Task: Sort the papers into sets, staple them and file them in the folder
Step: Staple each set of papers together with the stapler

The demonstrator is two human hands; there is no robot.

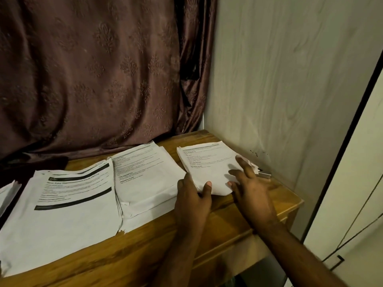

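Observation:
Three stacks of printed white papers lie on a wooden table (157, 241). The right stack (205, 162) sits near the wall corner. My left hand (192, 199) pinches its near left corner, thumb on top. My right hand (248, 187) rests on the stack's right part with spread, straight fingers. A middle stack (145, 177) lies beside it, and a large left stack (68, 204) with black header bars reaches the near edge. A small metallic object (264, 175), possibly a stapler, peeks out behind my right hand.
A dark brown patterned curtain (93, 75) hangs behind the table. A pale wood-grain panel (279, 90) closes off the right side. More paper (8, 191) shows at the far left edge. The table's right edge drops off beside a white cabinet door (352, 204).

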